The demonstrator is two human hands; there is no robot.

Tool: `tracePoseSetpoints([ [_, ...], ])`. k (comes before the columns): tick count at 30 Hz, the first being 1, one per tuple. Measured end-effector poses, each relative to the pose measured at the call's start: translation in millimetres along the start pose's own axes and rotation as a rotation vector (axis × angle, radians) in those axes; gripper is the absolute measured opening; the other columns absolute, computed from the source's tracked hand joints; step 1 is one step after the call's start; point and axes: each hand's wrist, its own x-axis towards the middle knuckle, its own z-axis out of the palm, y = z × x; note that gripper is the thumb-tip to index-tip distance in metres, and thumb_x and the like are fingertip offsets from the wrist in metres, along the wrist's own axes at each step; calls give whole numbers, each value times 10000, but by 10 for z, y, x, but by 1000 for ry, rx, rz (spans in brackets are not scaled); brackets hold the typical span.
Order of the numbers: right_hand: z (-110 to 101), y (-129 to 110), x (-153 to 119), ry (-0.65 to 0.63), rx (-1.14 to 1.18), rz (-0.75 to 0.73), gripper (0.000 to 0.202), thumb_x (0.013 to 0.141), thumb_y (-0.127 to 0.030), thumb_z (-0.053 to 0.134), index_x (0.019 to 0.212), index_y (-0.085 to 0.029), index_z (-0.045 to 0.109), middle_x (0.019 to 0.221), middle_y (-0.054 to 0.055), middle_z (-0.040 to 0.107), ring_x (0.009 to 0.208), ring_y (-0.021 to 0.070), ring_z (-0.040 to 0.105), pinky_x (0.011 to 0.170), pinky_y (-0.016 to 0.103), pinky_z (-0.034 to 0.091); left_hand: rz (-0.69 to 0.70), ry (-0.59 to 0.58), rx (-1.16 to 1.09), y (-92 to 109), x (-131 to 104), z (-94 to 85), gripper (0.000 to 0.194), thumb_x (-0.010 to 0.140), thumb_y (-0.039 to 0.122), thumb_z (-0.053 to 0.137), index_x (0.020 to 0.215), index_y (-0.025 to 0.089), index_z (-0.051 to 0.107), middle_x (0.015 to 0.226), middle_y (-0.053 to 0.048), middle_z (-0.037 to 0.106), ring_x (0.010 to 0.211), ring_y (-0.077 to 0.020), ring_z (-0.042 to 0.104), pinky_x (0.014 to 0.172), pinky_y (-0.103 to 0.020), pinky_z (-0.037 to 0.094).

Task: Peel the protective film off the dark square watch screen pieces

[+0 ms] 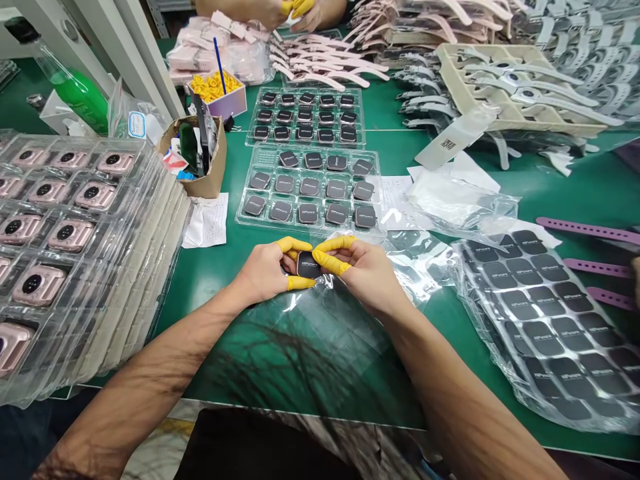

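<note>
A dark smartwatch face [309, 265] with a printed black film on it is held between my two hands, just above the green table. My left hand [273, 270], with yellow finger cots, grips it from the left side. The yellow-covered fingertips of my right hand [353, 263] pinch at its right edge. Clear plastic film [325, 320] lies under and around my hands. Right beyond them sits a clear tray [243, 212] of dark watch faces in rows, and behind it another such tray [305, 145].
Stacked trays [150, 280] of pink watch cases rise at the left. Sheets of black stickers [560, 313] lie at the right, near purple straps [590, 230]. A cardboard box [215, 157], yellow finger cots [210, 87] and white-strapped watches [525, 93] stand farther back. Another person's hands [305, 13] work opposite.
</note>
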Motion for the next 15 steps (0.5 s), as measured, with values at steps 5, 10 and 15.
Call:
tracePoseSetpoints([
  [5,11,-3,-9,1,-5,5,389,609,-452,844,844,-184,688,763,32,702,725,168,647,691,312,556,-3,-5,-1,-14,-3,6,515,613,244,841,1093,189,664,731,33,652,682,-130,622,675,-243,484],
  [10,5,-4,-17,6,-25,3,383,620,-458,839,849,-189,689,793,36,709,766,180,659,732,328,565,5,-2,18,-18,2,7,503,616,237,835,1087,193,664,719,39,640,673,-127,613,663,-239,482],
  [15,8,11,-15,6,-54,-18,372,640,-469,825,852,-195,688,778,38,709,757,188,663,706,332,572,-1,-6,31,-10,0,4,493,620,252,832,1080,199,661,699,42,640,657,-129,613,648,-239,479],
])
